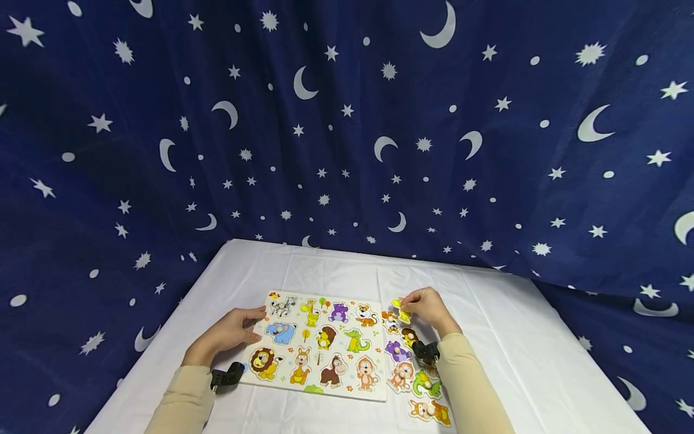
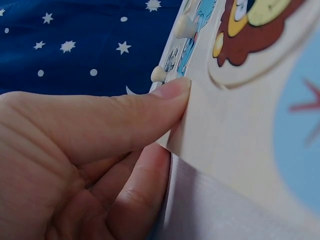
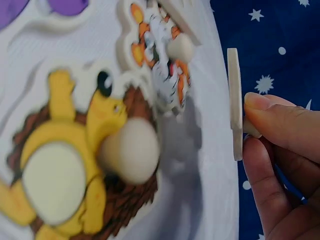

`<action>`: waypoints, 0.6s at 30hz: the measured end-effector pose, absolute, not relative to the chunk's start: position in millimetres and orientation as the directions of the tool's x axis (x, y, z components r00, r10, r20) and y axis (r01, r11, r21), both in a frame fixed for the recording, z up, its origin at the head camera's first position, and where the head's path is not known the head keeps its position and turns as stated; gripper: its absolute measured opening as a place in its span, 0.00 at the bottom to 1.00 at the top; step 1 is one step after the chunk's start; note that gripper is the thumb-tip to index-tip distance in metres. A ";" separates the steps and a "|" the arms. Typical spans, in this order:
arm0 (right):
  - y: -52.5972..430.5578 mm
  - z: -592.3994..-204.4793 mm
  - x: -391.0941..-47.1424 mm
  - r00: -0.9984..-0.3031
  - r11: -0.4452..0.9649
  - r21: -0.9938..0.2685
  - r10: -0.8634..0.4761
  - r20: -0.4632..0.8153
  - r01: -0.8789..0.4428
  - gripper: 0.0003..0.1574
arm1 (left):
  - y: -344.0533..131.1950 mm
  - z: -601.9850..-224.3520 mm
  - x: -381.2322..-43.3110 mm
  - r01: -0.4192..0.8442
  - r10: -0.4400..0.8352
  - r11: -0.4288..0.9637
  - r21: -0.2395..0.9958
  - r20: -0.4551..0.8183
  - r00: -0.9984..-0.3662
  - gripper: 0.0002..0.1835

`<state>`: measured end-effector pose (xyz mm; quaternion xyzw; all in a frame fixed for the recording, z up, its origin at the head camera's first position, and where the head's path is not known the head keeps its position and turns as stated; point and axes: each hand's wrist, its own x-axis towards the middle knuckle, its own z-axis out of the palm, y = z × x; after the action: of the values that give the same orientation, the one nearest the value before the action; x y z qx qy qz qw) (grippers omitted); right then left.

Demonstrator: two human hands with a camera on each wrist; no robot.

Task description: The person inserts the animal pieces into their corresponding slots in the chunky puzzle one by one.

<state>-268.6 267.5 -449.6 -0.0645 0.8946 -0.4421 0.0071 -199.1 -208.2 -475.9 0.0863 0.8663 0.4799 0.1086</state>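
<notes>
right hand (image 1: 431, 307) has the small yellow wooden puzzle piece (image 1: 401, 311) pinched by its knob, thumb on one side and fingers on the other. i'd guess it's the giraffe, but the right-wrist view only gets it edge-on. it's up in the air just past the right edge of the flat cream wooden animal board (image 1: 278, 384). left hand (image 1: 228, 330) is gripping that board's left edge, thumb on top and a finger tucked against the side. so imo we're mid-transfer, piece picked up but not placed. zebra (image 1: 283, 306) and blue elephant (image 1: 280, 333) already look seated, you can see knobs on them from the left wrist. next move probably wants a short shift left to the printed giraffe (image 1: 310, 313) in the top row, a twist to flatten the piece, then lining up the outline. watch the right edge tho: the knobbed orange tiger piece (image 1: 389, 321) is right up by it, with the brown-and-yellow hedgehog piece (image 1: 409, 336) near, so staying high over those makes sense. loads of room on the white cloth-covered worktop (image 1: 515, 349) beyond the board and off to the right.
</notes>
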 end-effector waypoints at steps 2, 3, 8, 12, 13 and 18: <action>263.3 -448.5 -267.3 -0.991 0.588 -0.801 -0.124 0.048 -0.112 0.03 | -208.4 -476.4 -197.7 0.034 0.245 0.519 0.854 -0.111 -0.963 0.32; 261.0 -448.1 -266.6 -0.991 0.581 -0.807 -0.124 0.046 -0.110 0.04 | -208.5 -476.6 -197.0 0.032 0.243 0.521 0.853 -0.112 -0.964 0.32; 251.8 -448.9 -263.8 -0.992 0.583 -0.806 -0.124 0.039 -0.105 0.06 | -206.9 -476.3 -195.4 0.034 0.238 0.529 0.848 -0.110 -0.965 0.32; 245.4 -448.5 -261.3 -0.990 0.579 -0.807 -0.135 0.044 -0.115 0.05 | -206.2 -476.8 -195.0 0.033 0.232 0.531 0.847 -0.108 -0.967 0.32; 243.7 -448.0 -260.5 -0.989 0.578 -0.807 -0.140 0.048 -0.121 0.04 | -206.2 -477.0 -194.8 0.030 0.229 0.529 0.848 -0.109 -0.967 0.32; 234.5 -444.1 -258.5 -0.985 0.572 -0.807 -0.161 0.067 -0.149 0.02 | -205.7 -475.2 -195.0 0.037 0.227 0.528 0.848 -0.099 -0.969 0.32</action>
<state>-258.5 234.5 -444.1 -0.0873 0.8866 -0.4542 0.0067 -195.0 -205.7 -475.2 0.0759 0.8686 0.4796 0.0990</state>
